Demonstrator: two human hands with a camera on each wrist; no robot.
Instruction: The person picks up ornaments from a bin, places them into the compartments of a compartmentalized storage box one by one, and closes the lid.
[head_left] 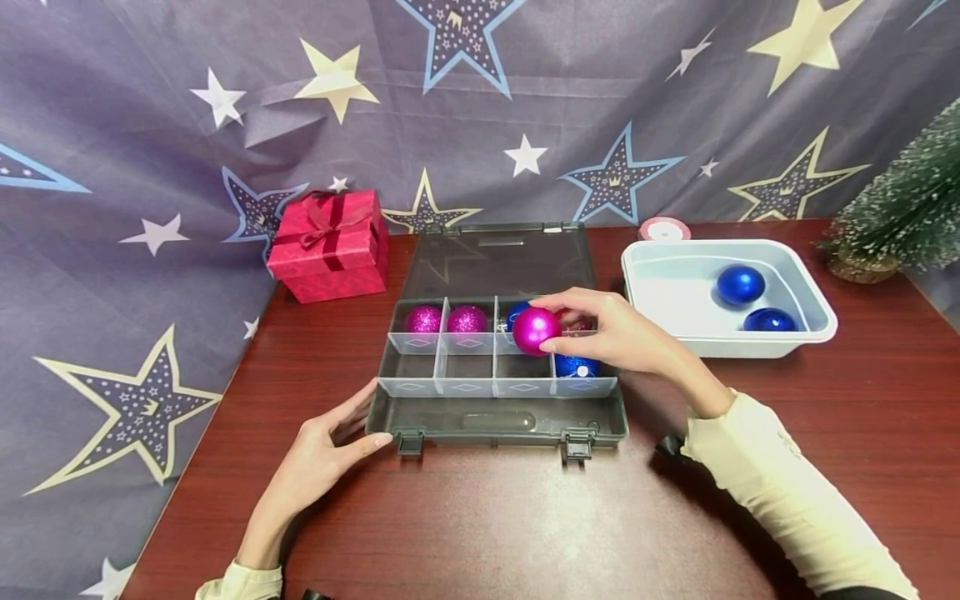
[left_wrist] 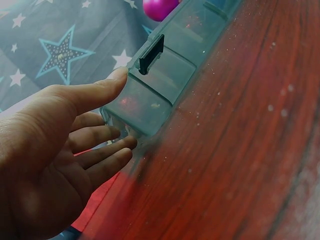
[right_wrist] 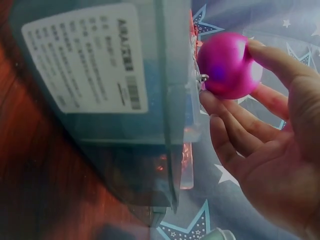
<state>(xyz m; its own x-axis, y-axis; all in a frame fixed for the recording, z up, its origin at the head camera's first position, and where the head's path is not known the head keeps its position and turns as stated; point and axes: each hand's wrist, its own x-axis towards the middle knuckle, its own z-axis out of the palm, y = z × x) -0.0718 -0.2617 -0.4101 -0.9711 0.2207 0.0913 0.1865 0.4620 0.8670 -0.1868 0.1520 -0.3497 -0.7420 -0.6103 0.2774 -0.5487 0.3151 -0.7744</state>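
A shiny magenta Christmas ball is pinched between the thumb and fingers of my right hand, above the right part of a grey translucent compartment box. Its metal cap faces the box in the right wrist view. Two glittery magenta balls sit in the back-left compartments. Behind the held ball, a blue ball is partly hidden; a glittery blue ball lies in the front-right compartment. My left hand touches the box's front-left corner, thumb at the front edge, fingers extended along the side.
The box's lid stands open at the back. To the right is a white tub with two blue balls. A red gift box sits back left, a ribbon roll behind the tub, a small frosted tree far right.
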